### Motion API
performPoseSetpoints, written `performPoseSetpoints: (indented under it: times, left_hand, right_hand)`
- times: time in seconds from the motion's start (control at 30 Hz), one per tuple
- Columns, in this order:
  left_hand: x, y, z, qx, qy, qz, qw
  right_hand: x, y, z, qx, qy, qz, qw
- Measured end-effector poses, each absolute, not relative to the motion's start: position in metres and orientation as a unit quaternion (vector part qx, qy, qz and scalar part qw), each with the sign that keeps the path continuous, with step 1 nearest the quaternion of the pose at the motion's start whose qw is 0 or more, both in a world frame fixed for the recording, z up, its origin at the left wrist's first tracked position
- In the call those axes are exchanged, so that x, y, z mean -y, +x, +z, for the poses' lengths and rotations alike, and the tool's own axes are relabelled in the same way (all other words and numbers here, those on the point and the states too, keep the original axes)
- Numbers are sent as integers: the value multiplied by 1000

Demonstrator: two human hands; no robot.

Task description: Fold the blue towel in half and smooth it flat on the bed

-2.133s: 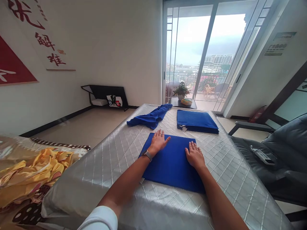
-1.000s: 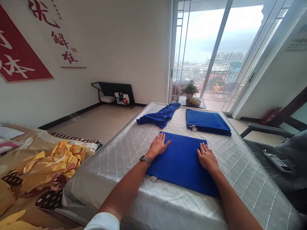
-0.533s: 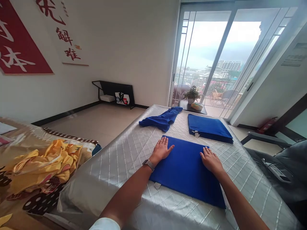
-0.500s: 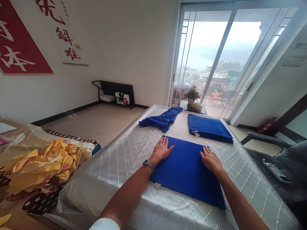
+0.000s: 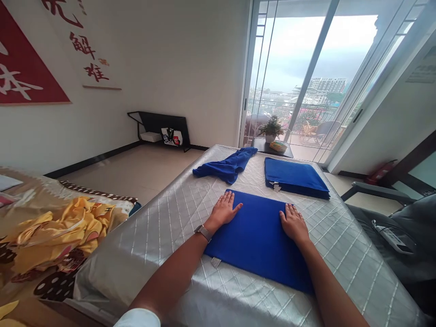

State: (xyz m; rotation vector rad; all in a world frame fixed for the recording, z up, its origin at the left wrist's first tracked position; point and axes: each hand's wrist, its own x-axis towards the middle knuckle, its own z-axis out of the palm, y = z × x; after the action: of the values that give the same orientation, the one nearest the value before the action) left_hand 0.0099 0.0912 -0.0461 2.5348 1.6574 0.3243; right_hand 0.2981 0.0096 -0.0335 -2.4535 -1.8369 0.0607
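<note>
Laying my left hand (image 5: 222, 211) palm down over the left edge of the folded blue cloth (image 5: 257, 245), I am stretching its fingers straight while its thumb is spreading away to the right. My right hand (image 5: 294, 223) is resting palm down across the cloth's right edge, its fingertips lying near the far right corner. Both hands are lying open and flat, gripping nothing.

Through the head camera I am seeing the folded blue cloth lying on a silver quilted mattress (image 5: 163, 234), while a small white label (image 5: 215, 262) is poking out from its near left corner. Beyond the folded blue cloth and slightly left, a crumpled blue cloth (image 5: 229, 167) is lying in loose folds; beyond it to the right, a blue stack (image 5: 296, 176) is sitting neatly, showing labels at its near left corner. Well to its left, yellow fabric (image 5: 75, 222) is lying bunched. Well to its right, a dark armchair (image 5: 366, 215) is standing beside the mattress.
</note>
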Motion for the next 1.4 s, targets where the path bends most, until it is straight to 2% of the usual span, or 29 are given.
performPoseSetpoints:
  times: [0.57, 0.7, 0.8, 1.03, 1.13, 1.4]
  left_hand:
    - [-93, 7, -37, -536, 841, 57, 42]
    - [-96, 17, -26, -574, 817, 43, 33]
    - [-92, 47, -21, -562, 825, 59, 16]
    - [-70, 164, -25, -378, 916, 122, 60]
    - [-70, 185, -31, -361, 919, 144, 62]
    - [-93, 117, -37, -435, 892, 115, 54]
  right_hand:
    - [-10, 296, -32, 589, -803, 46, 72]
    - [-9, 295, -32, 587, -804, 41, 80]
    - [-9, 293, -31, 587, -804, 40, 84]
    - [-7, 295, -34, 596, -799, 30, 72]
    - [-8, 297, -36, 604, -794, 26, 64]
    - [-10, 297, -36, 598, -797, 27, 79]
